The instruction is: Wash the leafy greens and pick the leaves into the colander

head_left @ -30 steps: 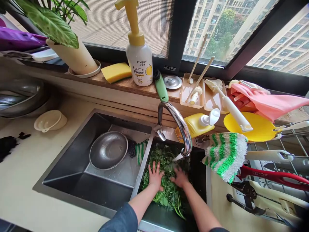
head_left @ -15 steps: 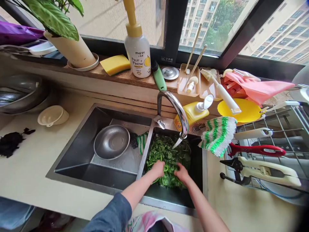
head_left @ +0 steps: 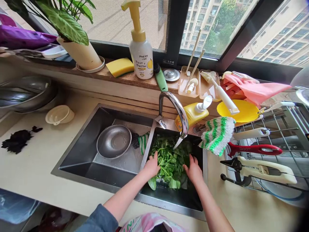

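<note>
Two bare forearms over the pale counter (head_left: 36, 170), a dark blue-grey sleeve (head_left: 102, 219) on the left one. Beyond them, the dark rectangular right-hand basin with a metal rim (head_left: 166, 206).

Left hand (head_left: 152, 166) at the near left flank of a loose heap of wet, leafy green vegetables (head_left: 171, 166); thumb apart from fingers, fingertips among the stems. Right hand (head_left: 193, 170) at the right flank, fingers fanned, thumb toward the leaves. Neither closed round anything that shows; whether stems are caught under the left fingers, cannot tell.

Key relation: heap lies between the two palms, inward of both thumbs. Left hand nearer, touching; right at the margin, contact unclear. Stems tangled, no single long axis.

Farther: curved chrome faucet (head_left: 181, 112), water running onto the heap's far part. Left basin: round perforated metal colander (head_left: 114, 141). Sill, farthest: yellow sponge (head_left: 120, 67), white pump bottle with yellow top (head_left: 143, 62).
</note>
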Demonstrator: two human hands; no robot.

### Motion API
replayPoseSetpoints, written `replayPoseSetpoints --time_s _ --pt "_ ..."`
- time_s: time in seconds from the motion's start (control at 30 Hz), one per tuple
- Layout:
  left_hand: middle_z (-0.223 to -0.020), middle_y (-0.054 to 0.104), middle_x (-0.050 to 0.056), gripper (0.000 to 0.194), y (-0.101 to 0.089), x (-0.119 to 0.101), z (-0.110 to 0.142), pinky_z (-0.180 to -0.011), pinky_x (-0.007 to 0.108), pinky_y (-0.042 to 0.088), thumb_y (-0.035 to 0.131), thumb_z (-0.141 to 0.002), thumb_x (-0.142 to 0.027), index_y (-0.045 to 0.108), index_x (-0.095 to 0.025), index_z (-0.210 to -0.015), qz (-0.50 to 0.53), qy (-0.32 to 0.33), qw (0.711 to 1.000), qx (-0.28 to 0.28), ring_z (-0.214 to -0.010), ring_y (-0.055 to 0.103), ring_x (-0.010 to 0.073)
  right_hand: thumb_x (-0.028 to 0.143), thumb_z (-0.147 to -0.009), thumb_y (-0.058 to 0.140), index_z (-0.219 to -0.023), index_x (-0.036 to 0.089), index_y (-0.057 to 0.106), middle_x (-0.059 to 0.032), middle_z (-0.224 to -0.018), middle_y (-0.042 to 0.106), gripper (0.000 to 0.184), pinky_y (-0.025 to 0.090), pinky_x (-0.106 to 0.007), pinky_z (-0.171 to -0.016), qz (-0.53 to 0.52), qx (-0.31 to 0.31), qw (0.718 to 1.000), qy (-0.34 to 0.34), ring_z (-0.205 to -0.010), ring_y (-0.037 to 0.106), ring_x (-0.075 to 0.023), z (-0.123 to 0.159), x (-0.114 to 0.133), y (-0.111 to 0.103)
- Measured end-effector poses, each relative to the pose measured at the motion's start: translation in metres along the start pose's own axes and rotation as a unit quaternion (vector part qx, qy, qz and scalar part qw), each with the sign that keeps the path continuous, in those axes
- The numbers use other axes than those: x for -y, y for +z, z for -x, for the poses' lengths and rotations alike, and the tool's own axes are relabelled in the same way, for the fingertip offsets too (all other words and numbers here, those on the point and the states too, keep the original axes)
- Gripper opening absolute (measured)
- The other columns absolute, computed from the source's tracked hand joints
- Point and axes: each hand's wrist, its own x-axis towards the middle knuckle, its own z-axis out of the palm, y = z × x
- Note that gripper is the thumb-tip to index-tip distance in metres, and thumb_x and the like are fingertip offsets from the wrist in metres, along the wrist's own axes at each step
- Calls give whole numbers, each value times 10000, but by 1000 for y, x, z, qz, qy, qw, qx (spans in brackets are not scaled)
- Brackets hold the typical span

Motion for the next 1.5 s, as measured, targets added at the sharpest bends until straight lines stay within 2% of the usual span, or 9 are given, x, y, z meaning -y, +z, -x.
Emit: replayPoseSetpoints --time_s 0.13,0.33,0.43,0.57,0.9,1.13,1.23,1.37,1.5 --pt "-1483 31 108 988 63 0 -11 -950 599 270 691 -629 -230 72 -349 -1391 -191 76 978 -44 -1314 47 420 326 -815 435 -1394 264 176 -95 -1469 86 637 311 -453 -966 108 -11 993 -41 -1314 165 -334 1 7 46" --pt "-1478 106 -3 616 134 34 -50 -1001 641 35 532 -753 -196 340 -424 -1293 -250 60 966 14 -1329 16 363 258 -703 585 -1373 361 202 -49 -1491 15 779 190 -537 -996 195 193 960 -52 -1316 116 -383 -1 -13 98" --pt "-1464 171 -24 581 132 38 -61 -1010 632 4 469 -766 -146 384 -444 -1257 -228 56 972 28 -1328 123 337 265 -764 515 -1301 319 397 -76 -1411 302 552 356 -406 -925 132 209 966 -74 -1194 412 -296 -29 -16 68" --pt "-1458 198 58 515 113 20 -43 -964 694 23 454 -788 -211 414 -338 -1285 -231 78 969 30 -1292 185 407 318 -867 342 -1292 215 426 -118 -1314 416 445 369 -347 -922 92 3 992 -90 -1159 441 -244 -73 15 27" --pt "-924 651 144 309 109 7 -27 -722 417 448 513 -732 -83 639 -172 -999 -265 184 941 99 -897 589 301 438 -824 445 -1335 439 247 -9 -1440 262 548 -8 -573 -1014 189 165 941 -226 -1314 167 -321 -51 43 94" --pt "-1373 354 137 661 84 9 -30 -941 540 303 601 -733 -342 333 -256 -1330 -225 212 948 -80 -1220 347 345 490 -858 301 -1392 261 208 -99 -1479 70 588 160 -588 -982 176 -47 982 -55 -1324 73 -358 -32 11 71" --pt "-1453 197 118 1023 97 20 -37 -995 640 76 754 -516 -463 216 -319 -1375 -245 206 947 -39 -1313 88 407 484 -818 400 -1393 303 172 -83 -1487 32 645 142 -677 -920 220 59 973 -33 -1320 2 -394 3 11 107" --pt "-1396 336 116 783 108 20 -48 -986 655 18 691 -645 -328 317 -352 -1333 -267 133 953 60 -1304 164 393 436 -750 529 -1326 255 361 -136 -1411 297 627 306 -576 -902 192 244 950 -21 -1272 258 -372 -4 16 103" --pt "-1371 378 103 455 92 7 -43 -973 580 233 473 -809 -218 461 -320 -1252 -222 175 959 13 -1251 322 333 409 -842 393 -1166 195 545 -147 -1090 590 417 411 -380 -841 112 167 978 -60 -1040 543 -269 -51 37 55"
